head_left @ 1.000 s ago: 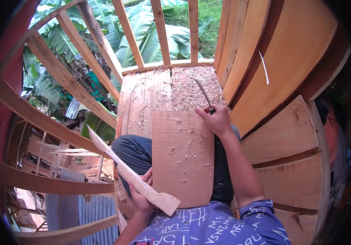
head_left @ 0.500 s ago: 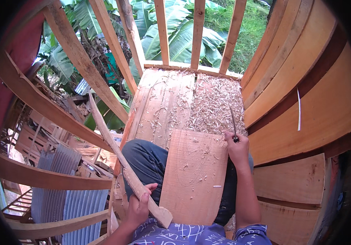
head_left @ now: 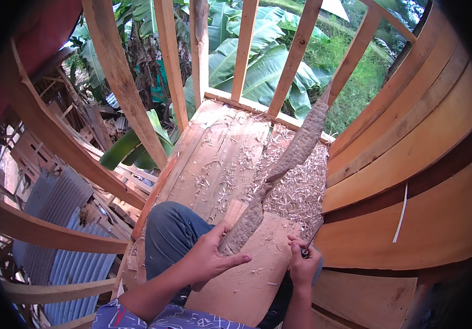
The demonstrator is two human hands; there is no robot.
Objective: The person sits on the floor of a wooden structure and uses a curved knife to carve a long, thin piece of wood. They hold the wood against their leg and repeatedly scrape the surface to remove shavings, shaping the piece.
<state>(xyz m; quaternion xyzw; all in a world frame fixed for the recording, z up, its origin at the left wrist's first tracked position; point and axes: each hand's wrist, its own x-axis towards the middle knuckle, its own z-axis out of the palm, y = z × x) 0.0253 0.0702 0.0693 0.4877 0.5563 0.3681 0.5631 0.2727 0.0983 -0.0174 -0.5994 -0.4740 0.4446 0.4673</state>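
Observation:
My left hand (head_left: 209, 259) is around the near end of a long, tapering piece of wood (head_left: 297, 151), its thumb stretched out to the right. The side facing up is grey-brown and rough like bark, with a narrowed, notched part midway. It slants away to the upper right, its thin tip in front of the far slats. My right hand (head_left: 303, 264) grips a small knife (head_left: 315, 229) by its dark handle, the narrow blade pointing up and right, apart from the wood. Beneath both hands a flat wooden board (head_left: 241, 293) lies across my lap.
Curled shavings (head_left: 301, 183) cover much of the plank floor (head_left: 192, 175). Wooden slats (head_left: 244, 52) stand ahead and on the left, with banana leaves (head_left: 258, 71) outside. Wide boards (head_left: 400, 225) wall the right side. Corrugated metal sheets (head_left: 79, 274) lie below at left.
The long wood has swung from upper left to upper right and turned from its smooth pale side to its rough side. My left hand has moved inward. The knife now tilts right; the view has shifted.

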